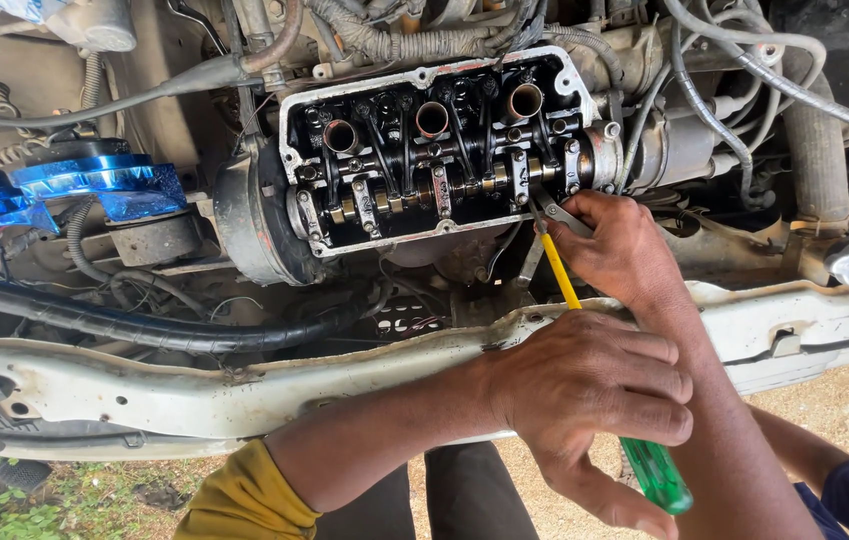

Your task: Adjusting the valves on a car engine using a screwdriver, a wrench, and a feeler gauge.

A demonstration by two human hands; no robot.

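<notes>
Open engine head [439,150], valve cover off, camshaft and rockers exposed, oily black; sits at 12 o'clock above white front crossmember [194,385]. Likely rigid, slick with oil.

Left hand [594,395] at 5 o'clock, grip closed around screwdriver [599,370]: yellow shank, green translucent handle. Stiff, light; best held at handle, where hand wraps it.

Right hand [624,250] at 3 o'clock, grip closed on thin metal feeler blades [556,212], tips at head's lower-right edge. Blades thin, springy, probably bend easily.

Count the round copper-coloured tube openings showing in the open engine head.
3, in a row along the upper part of the head: left, middle, right. None looks hidden; the hands sit lower right.
</notes>
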